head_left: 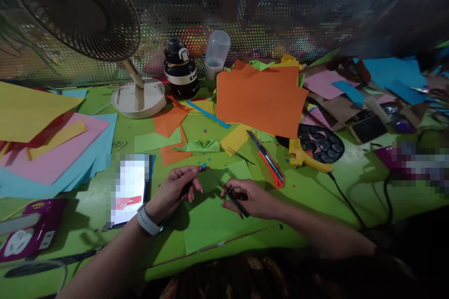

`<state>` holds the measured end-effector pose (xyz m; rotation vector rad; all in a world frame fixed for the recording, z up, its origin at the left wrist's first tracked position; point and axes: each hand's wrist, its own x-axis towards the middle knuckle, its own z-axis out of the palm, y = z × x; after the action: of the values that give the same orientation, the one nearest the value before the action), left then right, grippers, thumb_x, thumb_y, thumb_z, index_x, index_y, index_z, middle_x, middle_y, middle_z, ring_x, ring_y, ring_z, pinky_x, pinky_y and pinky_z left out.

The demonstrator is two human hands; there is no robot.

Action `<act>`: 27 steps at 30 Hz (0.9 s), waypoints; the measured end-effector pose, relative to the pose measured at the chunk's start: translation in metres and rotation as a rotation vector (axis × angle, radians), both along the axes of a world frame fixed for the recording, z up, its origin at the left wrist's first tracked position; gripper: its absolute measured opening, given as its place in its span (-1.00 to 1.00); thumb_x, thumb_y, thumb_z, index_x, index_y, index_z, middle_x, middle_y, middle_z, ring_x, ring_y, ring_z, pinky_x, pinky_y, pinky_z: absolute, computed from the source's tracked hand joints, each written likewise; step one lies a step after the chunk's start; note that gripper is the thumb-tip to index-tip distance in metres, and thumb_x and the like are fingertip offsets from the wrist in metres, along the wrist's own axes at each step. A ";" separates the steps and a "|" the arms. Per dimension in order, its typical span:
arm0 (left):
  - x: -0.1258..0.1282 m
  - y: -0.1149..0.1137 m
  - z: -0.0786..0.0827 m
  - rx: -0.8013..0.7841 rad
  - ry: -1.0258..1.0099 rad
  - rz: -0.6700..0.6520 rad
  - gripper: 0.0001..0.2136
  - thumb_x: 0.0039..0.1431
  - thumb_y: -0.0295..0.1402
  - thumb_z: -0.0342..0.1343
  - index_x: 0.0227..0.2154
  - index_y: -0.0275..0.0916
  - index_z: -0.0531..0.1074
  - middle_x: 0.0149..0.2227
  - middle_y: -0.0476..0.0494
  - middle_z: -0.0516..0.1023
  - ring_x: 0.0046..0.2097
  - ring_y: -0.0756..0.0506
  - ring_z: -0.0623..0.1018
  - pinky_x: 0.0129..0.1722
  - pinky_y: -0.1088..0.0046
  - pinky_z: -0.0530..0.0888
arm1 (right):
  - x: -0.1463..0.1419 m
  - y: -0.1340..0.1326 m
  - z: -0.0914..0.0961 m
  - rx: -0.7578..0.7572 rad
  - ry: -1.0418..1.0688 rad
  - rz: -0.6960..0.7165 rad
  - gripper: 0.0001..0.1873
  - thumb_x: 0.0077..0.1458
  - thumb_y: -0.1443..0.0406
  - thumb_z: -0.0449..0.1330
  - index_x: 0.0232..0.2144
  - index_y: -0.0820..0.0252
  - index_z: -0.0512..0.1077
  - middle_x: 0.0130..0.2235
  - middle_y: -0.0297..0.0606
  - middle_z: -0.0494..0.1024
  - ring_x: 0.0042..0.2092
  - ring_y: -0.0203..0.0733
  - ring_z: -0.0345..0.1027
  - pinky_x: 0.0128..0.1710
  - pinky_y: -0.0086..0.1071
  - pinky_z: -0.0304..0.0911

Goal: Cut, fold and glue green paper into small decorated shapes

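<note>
My left hand [180, 187], with a white watch on its wrist, is raised over the green table; its thumb and index finger pinch a tiny blue piece [203, 167], probably paper. To its right, my right hand [243, 196] grips slim, dark, pointed tweezers [234, 198] whose thin tips point up and left toward that piece. Beneath both hands lies a light green paper sheet [206, 231]. Tiny blue and red scraps are scattered just beyond the fingers. A folded green paper strip [201, 146] and a second thin, dark pointed tool [240, 155] lie farther back.
An orange-red cutter knife [268, 161] and a yellow glue gun [308, 158] with a cord lie right. Orange sheets [259, 98] are stacked behind. A lit phone [129, 191], coloured papers [63, 149] and a purple box [35, 229] are left; a fan [138, 98] and black bottle [181, 72] stand behind.
</note>
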<state>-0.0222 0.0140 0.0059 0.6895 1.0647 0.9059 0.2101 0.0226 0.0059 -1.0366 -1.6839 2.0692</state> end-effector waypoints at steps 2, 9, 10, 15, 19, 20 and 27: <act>0.001 0.000 0.001 0.000 -0.004 -0.016 -0.79 0.13 -0.24 0.18 -0.44 -0.32 0.50 -0.60 -0.05 0.55 -0.72 0.16 0.34 -0.77 0.73 0.12 | -0.001 0.000 0.000 -0.007 0.006 -0.001 -0.65 -0.02 0.13 0.32 -0.29 0.24 0.35 -0.51 -0.46 0.29 -0.49 -0.43 0.12 -0.54 -0.55 0.09; 0.001 0.000 0.000 -0.012 -0.007 -0.022 -0.80 0.14 -0.24 0.17 -0.39 -0.31 0.51 -0.60 -0.04 0.55 -0.72 0.17 0.34 -0.77 0.74 0.11 | -0.002 0.001 -0.001 -0.029 0.003 -0.014 -0.63 -0.03 0.12 0.32 -0.29 0.25 0.36 -0.47 -0.42 0.35 -0.46 -0.41 0.15 -0.50 -0.54 0.10; 0.001 0.000 0.000 -0.012 -0.006 -0.025 -0.79 0.15 -0.23 0.17 -0.39 -0.31 0.51 -0.60 -0.04 0.55 -0.72 0.17 0.34 -0.77 0.74 0.11 | -0.002 0.000 -0.001 -0.033 0.003 -0.013 -0.63 -0.03 0.11 0.32 -0.29 0.25 0.36 -0.47 -0.42 0.34 -0.46 -0.41 0.15 -0.50 -0.54 0.10; 0.000 0.000 -0.002 0.000 -0.001 -0.035 -0.79 0.16 -0.24 0.16 -0.38 -0.31 0.51 -0.59 -0.05 0.55 -0.71 0.17 0.34 -0.76 0.74 0.11 | -0.002 0.000 -0.003 -0.056 0.009 -0.025 -0.62 -0.05 0.11 0.33 -0.28 0.24 0.37 -0.46 -0.41 0.36 -0.45 -0.40 0.18 -0.48 -0.53 0.12; 0.000 0.000 -0.002 0.002 0.010 -0.043 -0.80 0.16 -0.24 0.15 -0.36 -0.30 0.51 -0.59 -0.05 0.55 -0.71 0.17 0.34 -0.76 0.74 0.10 | -0.002 -0.001 -0.003 -0.062 0.012 -0.026 -0.63 -0.04 0.11 0.33 -0.28 0.24 0.37 -0.47 -0.42 0.37 -0.47 -0.42 0.17 -0.50 -0.54 0.12; 0.001 0.000 -0.002 0.001 0.012 -0.042 -0.80 0.16 -0.24 0.15 -0.35 -0.30 0.51 -0.59 -0.05 0.55 -0.71 0.17 0.34 -0.76 0.74 0.11 | -0.001 -0.001 -0.003 -0.064 0.011 -0.025 -0.63 -0.05 0.12 0.33 -0.29 0.23 0.37 -0.47 -0.42 0.36 -0.47 -0.42 0.16 -0.50 -0.54 0.12; -0.001 0.002 0.000 -0.017 0.034 -0.015 -0.79 0.11 -0.22 0.19 -0.36 -0.30 0.51 -0.60 -0.05 0.54 -0.72 0.16 0.35 -0.78 0.72 0.09 | -0.003 0.001 -0.002 -0.087 0.021 -0.072 -0.61 -0.05 0.07 0.32 -0.32 0.24 0.36 -0.47 -0.41 0.37 -0.51 -0.43 0.16 -0.53 -0.53 0.14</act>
<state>-0.0229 0.0157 0.0058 0.7000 1.0952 0.8742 0.2075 0.0240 0.0039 -1.0813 -1.5359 2.1161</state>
